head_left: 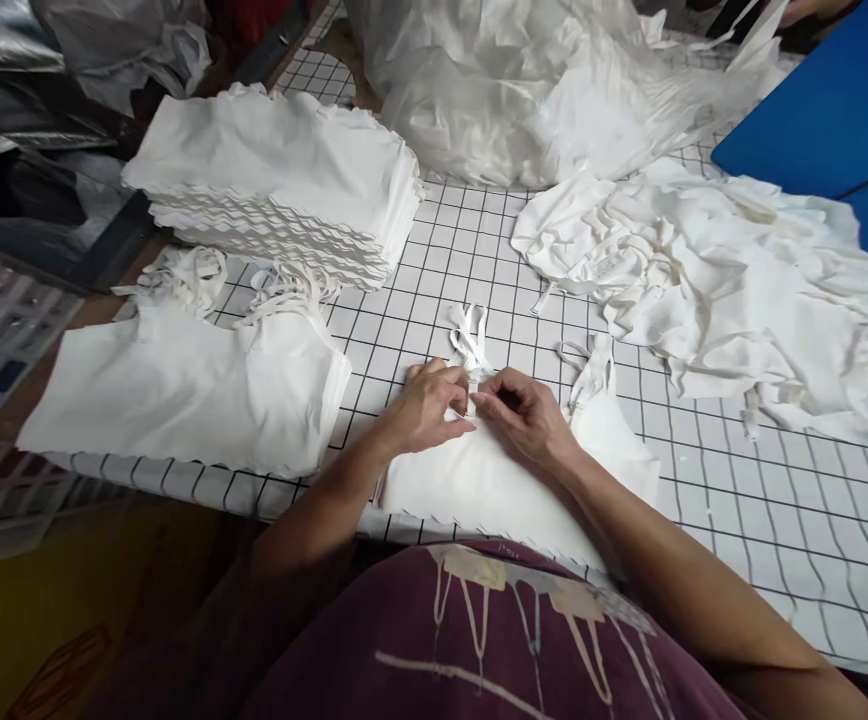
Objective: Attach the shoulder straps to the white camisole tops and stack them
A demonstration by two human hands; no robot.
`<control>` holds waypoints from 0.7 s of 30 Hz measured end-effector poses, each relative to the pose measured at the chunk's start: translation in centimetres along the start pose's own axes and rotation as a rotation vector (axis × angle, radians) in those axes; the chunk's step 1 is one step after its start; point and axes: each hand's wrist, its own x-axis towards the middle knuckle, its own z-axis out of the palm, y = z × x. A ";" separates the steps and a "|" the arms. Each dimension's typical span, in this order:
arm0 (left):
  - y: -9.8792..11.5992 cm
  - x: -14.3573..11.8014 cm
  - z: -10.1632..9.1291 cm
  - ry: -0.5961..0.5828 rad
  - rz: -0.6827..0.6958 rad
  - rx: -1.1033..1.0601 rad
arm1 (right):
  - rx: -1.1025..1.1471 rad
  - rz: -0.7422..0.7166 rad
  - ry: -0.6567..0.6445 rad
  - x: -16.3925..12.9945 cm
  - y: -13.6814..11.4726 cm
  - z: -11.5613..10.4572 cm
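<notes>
A white camisole [471, 475] lies flat at the table's front edge, its hem towards my body. My left hand [432, 405] and my right hand [525, 412] meet at its left shoulder strap [468, 335]. Both hands are closed in a pinch on the strap's base, with the fingertips nearly touching. The strap's loop extends away from me on the table. The right strap [595, 372] rests loose beyond my right forearm. Exactly what sits between my fingertips is partly hidden.
To the left lies a stack of strapped white camisoles [179, 385]. Behind it rises a taller stack of folded white garments [276, 170]. A loose heap of white garments [711, 270] covers the right side. Clear plastic bags [524, 90] and a blue panel [831, 120] stand at the back.
</notes>
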 end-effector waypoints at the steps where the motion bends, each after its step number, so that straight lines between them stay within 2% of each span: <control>1: 0.0 0.0 0.0 0.010 -0.009 0.003 | -0.009 0.027 0.041 0.1 0.1 -0.4; 4: 0.1 -0.9 -0.3 0.163 -0.060 0.039 | -0.172 0.042 0.182 -1.3 0.1 -2.9; 6: 0.1 -2.6 -0.4 0.325 -0.116 0.108 | -0.313 0.109 0.263 -4.0 0.1 -5.3; 8: 0.2 -5.1 -0.2 0.448 -0.181 0.203 | -0.417 0.294 0.326 -8.3 0.3 -7.4; 10: 0.3 -7.6 0.4 0.494 -0.250 0.292 | -0.464 0.535 0.353 -13.0 0.5 -8.6; 12: 0.6 -9.5 1.1 0.464 -0.337 0.352 | -0.464 0.734 0.360 -16.9 0.7 -8.6; 14: 1.2 -10.2 1.5 0.385 -0.466 0.361 | -0.438 0.844 0.333 -19.1 0.7 -8.0; 18: 2.6 -9.0 0.7 0.168 -0.733 0.266 | -0.434 0.912 0.231 -19.2 0.1 -7.2; 21: 3.2 -8.0 0.1 0.063 -0.739 0.279 | -0.493 0.923 0.209 -18.2 -0.2 -7.3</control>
